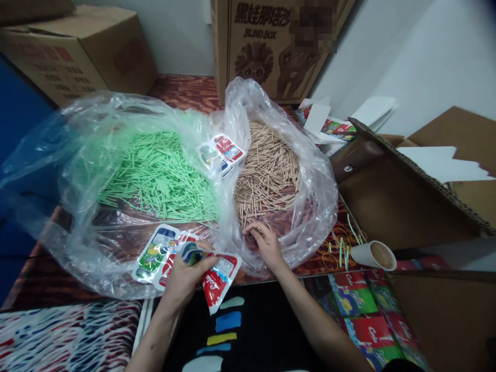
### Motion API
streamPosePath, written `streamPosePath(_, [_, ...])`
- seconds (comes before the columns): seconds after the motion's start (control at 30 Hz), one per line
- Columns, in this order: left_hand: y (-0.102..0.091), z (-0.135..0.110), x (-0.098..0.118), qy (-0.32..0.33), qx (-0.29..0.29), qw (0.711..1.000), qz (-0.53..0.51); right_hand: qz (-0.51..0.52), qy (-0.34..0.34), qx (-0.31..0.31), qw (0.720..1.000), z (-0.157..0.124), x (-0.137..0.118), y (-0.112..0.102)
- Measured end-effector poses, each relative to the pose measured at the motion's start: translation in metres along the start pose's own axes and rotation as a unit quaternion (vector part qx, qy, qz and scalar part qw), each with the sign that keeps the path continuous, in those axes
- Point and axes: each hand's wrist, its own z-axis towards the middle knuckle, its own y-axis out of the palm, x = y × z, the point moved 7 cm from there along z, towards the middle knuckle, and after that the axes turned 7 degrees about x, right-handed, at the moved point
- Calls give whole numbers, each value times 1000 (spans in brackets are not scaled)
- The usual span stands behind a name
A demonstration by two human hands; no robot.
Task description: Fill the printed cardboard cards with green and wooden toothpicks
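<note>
Two clear, crumpled plastic bags are spread on the dark red wood-grain table (pixel 186 89). In the left one (pixel 36 155), a broad heap of thin pale-green sticks (pixel 166 175) is contained; in the right one (pixel 320 191), a smaller heap of thin tan sticks (pixel 269 170).

Left hand (pixel 185 274): a glossy red-and-white pouch printed "Cola" (pixel 220 281) is gripped between thumb and fingers, tilted, over the near table edge. Whether anything is inside it cannot be told.

Right hand (pixel 267 247): fingers are curled around a small bunch of tan sticks (pixel 260 230), their ends just visible, at the near edge of the tan heap.

Progress: the handling is judged to be midway through one pouch, with the bunch and the pouch held apart. Both heaps are left loose and plentiful. A green-and-blue pouch (pixel 157 253) is laid flat beside the left hand, and a small set of printed pouches (pixel 227 151) is rested between the heaps; neither is held. Whether these are filled is not shown. Many more printed packets (pixel 368 315) are stacked at lower right, so no finished count can be given.
</note>
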Motion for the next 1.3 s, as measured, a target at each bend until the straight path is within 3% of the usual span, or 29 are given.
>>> streamPosePath(0.37, [5, -1, 0, 31, 20, 996, 75, 9, 2, 11, 1000, 0, 1, 0])
streamPosePath(0.47, [7, 1, -5, 21, 29, 998, 56, 69, 43, 30, 996, 2, -3, -6])
streamPosePath(0.57, [8, 5, -14, -4, 28, 999, 25, 128, 73, 5, 989, 5, -20, -6])
streamPosePath(0.73, [8, 7, -12, -18, -2, 999, 45, 74, 62, -58, 994, 6, -47, 4])
streamPosePath(1.0, [-12, 11, 30, 77, -57, 979, 182, 44, 64, -48, 996, -3, -43, 10])
streamPosePath(1.17, [-13, 13, 19, 52, -24, 994, 92, 33, 48, -56, 997, -6, -44, 12])
streamPosePath(1.3, [-1, 8, 9, 37, -11, 992, 121, 36, 55, -58, 996, -8, -38, 14])
